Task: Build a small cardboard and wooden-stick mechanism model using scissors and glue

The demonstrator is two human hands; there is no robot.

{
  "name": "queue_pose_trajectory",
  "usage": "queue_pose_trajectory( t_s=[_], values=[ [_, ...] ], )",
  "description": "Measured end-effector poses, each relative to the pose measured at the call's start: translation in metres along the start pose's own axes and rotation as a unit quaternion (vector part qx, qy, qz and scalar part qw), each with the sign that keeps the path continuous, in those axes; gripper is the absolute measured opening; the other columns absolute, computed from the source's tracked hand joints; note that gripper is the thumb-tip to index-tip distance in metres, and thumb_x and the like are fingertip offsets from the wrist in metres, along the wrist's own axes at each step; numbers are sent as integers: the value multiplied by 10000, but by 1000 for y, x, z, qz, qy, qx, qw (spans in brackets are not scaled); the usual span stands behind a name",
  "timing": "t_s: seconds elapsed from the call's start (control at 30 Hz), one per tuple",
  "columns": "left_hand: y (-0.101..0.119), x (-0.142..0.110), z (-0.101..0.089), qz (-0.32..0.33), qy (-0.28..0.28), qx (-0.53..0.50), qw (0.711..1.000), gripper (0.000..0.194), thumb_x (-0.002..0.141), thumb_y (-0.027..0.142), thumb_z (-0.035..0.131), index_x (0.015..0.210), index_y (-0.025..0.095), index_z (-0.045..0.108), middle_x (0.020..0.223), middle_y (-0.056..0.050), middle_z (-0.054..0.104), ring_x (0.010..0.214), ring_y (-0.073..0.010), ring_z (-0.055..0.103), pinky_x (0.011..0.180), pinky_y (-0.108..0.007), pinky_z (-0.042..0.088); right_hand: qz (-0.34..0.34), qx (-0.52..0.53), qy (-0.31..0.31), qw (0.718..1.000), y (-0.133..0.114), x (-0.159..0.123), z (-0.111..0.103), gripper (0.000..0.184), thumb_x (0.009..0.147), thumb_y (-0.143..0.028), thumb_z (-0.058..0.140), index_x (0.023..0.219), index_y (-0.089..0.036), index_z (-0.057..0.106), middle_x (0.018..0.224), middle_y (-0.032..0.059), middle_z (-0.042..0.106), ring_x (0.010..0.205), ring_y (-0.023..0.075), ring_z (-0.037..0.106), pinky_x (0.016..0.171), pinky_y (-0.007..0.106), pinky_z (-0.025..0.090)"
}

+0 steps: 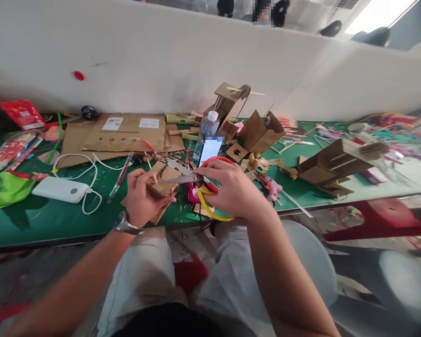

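My left hand (142, 196) is closed around a small brown cardboard piece (163, 187) with a thin stick (154, 178) poking out of it. In my right hand (227, 187) are scissors (182, 179) with red and yellow handles. Their blades are spread apart and point left, towards the stick and the cardboard. Whether a blade touches either one I cannot tell. A phone (210, 150) leans upright behind the scissors, beside a clear plastic bottle (209, 125) with a white cap.
Flat cardboard (124, 133) lies at the back left of the green table (13, 229). A white power bank (61, 189) with a cable is at the left. Cardboard structures (333, 164) stand at the right, near a pink glue gun (273, 189). A white partition (143, 61) rises behind.
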State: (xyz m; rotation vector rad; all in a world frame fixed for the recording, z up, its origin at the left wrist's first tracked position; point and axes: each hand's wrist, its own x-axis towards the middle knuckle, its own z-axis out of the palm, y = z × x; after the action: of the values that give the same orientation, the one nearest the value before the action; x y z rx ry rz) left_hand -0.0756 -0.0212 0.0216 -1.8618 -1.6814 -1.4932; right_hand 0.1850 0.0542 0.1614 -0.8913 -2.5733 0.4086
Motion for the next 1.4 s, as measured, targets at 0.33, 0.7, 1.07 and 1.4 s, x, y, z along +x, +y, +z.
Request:
queue_pose_trajectory(
  t_s=[0.33,0.7,1.07,1.4],
  values=[
    [-36,31,4,95,-44,-81,991,787,867,900,571,1244,215,662,1421,-177,560,1287,-377,604,1080,-609,534,10,-22,-70,997,18,2,14,583,839,-163,738,1407,-292,766,1160,56,803,971,227,742,825,327,567],
    [-39,88,34,261,-201,-257,909,457,882,451,799,1266,229,687,1249,-135,776,1169,-301,732,1052,-510,576,-10,-29,-35,999,40,-23,13,482,879,-208,760,1348,-315,795,1137,52,826,897,219,787,766,324,623],
    [-48,50,49,52,-127,-339,931,948,777,839,763,1486,295,447,1479,-159,519,1417,-383,569,1112,-573,570,-2,-15,-40,999,32,-20,24,573,982,-250,685,1547,-333,632,1295,89,755,1079,290,766,895,447,673],
    [-53,45,48,34,-134,-336,932,785,824,697,820,1405,249,541,1362,-142,598,1292,-345,641,1107,-558,562,-12,3,-27,1000,33,-23,23,472,1007,-387,723,1476,-341,695,1327,71,784,1126,314,795,930,424,678]
  ],
)
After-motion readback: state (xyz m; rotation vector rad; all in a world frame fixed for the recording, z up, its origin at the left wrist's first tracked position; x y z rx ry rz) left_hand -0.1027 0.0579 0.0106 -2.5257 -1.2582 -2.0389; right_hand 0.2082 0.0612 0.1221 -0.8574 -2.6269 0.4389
